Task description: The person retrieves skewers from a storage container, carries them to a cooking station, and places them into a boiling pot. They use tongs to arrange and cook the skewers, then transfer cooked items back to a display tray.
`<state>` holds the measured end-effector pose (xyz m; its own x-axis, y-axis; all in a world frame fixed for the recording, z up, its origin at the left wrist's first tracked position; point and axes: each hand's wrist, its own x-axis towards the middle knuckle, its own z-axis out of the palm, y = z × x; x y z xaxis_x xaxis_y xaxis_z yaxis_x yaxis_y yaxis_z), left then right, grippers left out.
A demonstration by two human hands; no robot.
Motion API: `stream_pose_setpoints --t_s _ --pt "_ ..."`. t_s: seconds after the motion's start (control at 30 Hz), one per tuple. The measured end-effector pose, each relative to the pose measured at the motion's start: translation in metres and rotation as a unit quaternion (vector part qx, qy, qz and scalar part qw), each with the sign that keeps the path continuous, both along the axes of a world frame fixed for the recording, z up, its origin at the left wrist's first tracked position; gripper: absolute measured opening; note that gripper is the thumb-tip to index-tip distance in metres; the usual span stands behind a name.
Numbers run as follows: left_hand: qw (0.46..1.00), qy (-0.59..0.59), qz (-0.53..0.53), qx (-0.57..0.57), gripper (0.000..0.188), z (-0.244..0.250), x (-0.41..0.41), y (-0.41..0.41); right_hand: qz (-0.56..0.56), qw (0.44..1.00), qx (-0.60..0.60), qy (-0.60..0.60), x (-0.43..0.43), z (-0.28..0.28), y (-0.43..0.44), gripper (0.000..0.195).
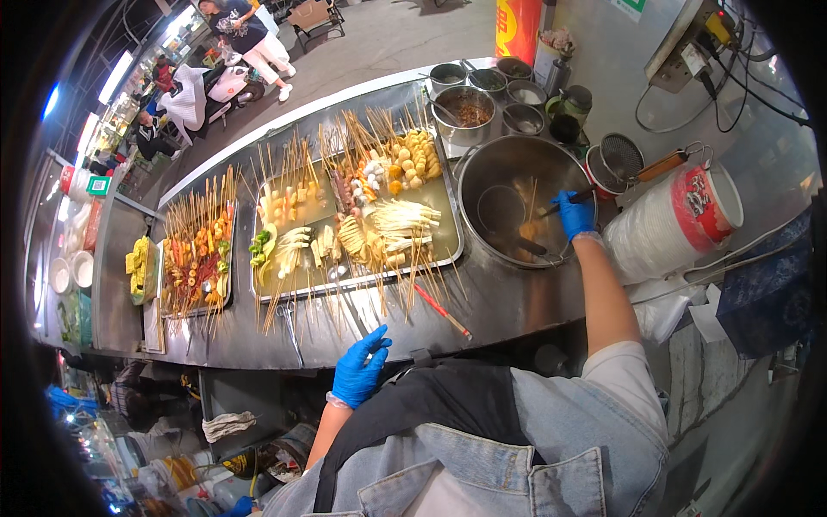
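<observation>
My right hand (574, 214), in a blue glove, is closed around a dark handle over the right side of a large metal pot (475, 234). Inside the pot, steam partly veils the broth, a round strainer rim (502, 208), some skewers (533, 194) and a pale food piece (531, 229). Gloved in blue too, my left hand (362, 365) is by the counter's front edge with its fingers slightly bent and nothing visible in it. Left of the pot, a steel tray (362, 282) holds many skewers of mushrooms, tofu and balls in broth. A red-wrapped stick (439, 309) lies before the tray.
Seasoning pots (462, 132) stand behind the large pot. Right of it are a mesh strainer (621, 155) and stacked paper tubs (694, 203) in plastic. A second skewer tray (231, 284) and metal tongs (292, 333) are at left. A person (238, 26) stands beyond the counter.
</observation>
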<state>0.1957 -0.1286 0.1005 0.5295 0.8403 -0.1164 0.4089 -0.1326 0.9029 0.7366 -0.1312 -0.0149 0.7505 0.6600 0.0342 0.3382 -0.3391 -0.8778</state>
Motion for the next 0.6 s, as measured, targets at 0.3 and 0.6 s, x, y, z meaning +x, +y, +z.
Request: stream_pose_setpoints --t_s 0.3,0.6 --pt "0.998 0.069 -0.002 -0.010 0.037 -0.002 -0.010 0.005 0.020 0.999 -0.028 -0.014 -0.005 -0.008 0.005 0.033" --pt "0.998 0.058 -0.001 0.005 0.038 0.005 -0.019 -0.004 0.169 0.980 -0.019 -0.103 -0.050 -0.021 0.003 0.013"
